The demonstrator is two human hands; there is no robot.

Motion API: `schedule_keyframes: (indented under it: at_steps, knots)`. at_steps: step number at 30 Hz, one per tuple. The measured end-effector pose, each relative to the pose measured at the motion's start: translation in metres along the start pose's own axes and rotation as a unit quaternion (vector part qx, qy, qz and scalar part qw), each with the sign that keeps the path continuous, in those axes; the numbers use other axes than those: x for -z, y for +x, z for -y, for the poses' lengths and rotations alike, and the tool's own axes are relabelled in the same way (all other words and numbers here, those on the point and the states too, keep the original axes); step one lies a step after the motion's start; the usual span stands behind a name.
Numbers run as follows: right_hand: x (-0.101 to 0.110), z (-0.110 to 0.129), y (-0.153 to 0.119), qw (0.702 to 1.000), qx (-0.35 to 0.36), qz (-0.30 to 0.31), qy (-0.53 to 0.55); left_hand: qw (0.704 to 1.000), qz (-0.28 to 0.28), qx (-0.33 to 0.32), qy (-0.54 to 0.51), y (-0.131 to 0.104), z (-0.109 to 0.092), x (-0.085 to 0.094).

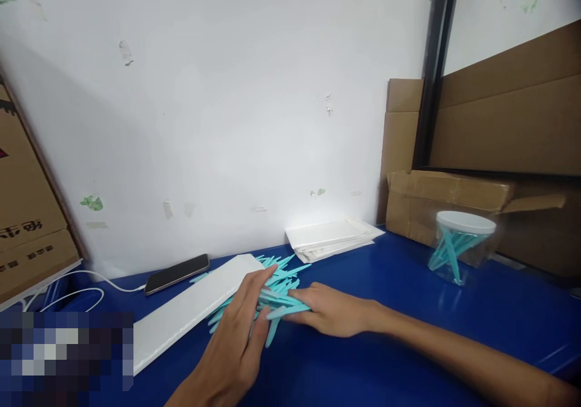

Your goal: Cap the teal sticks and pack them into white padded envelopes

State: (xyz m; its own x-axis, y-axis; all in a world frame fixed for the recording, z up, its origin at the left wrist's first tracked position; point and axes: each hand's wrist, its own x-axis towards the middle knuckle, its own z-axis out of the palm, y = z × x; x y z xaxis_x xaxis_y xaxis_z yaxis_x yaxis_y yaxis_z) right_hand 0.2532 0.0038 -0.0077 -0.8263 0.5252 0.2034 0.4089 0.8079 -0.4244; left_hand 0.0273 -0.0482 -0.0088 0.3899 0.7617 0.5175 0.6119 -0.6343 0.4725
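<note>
A loose pile of slim, tapering turquoise plastic sticks (285,278) lies on the blue tabletop in front of me. My right hand (333,310) comes in from the right, with its thumb and fingers closed around several of these sticks. On the near left side of the pile is my left hand (236,334), its fingers stretched out and its thumb apart, touching the sticks' ends. The left fingers partly cover the sticks between the hands. Beside my left hand, a long white flat packet (195,307) lies slantwise, partly over the pile.
A clear jar with a white lid (465,222) holds more turquoise sticks at the right. White packets (333,237) are stacked by the wall. A phone (177,274) with a white cable lies back left. Cardboard boxes stand left (31,201) and right (445,198).
</note>
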Motion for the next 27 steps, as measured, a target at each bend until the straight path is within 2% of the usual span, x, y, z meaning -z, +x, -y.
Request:
schedule_keyframes:
  at_steps: [5,9,11,18,21,27]
  knots:
    - [-0.007,-0.005,-0.002,0.985,-0.064,-0.019,-0.157,0.994,-0.099,-0.044,0.025,0.002,0.000,0.004]
    - [-0.009,0.001,-0.003,0.981,-0.061,-0.004,-0.186,0.977,-0.064,-0.126,0.157,0.003,0.006,-0.004]
    - [-0.009,0.003,-0.003,0.982,-0.048,0.001,-0.184,0.971,-0.046,-0.146,0.185,0.004,0.008,-0.010]
    - [-0.009,0.009,-0.004,0.979,-0.026,0.015,-0.200,0.980,0.020,-0.156,0.124,0.002,0.002,-0.016]
    - [-0.008,0.013,-0.005,0.978,-0.021,0.023,-0.207,0.973,0.003,-0.185,0.136,0.002,-0.002,-0.016]
    - [-0.007,0.015,-0.004,0.981,-0.028,0.016,-0.189,0.930,-0.043,-0.209,0.301,0.004,-0.001,-0.019]
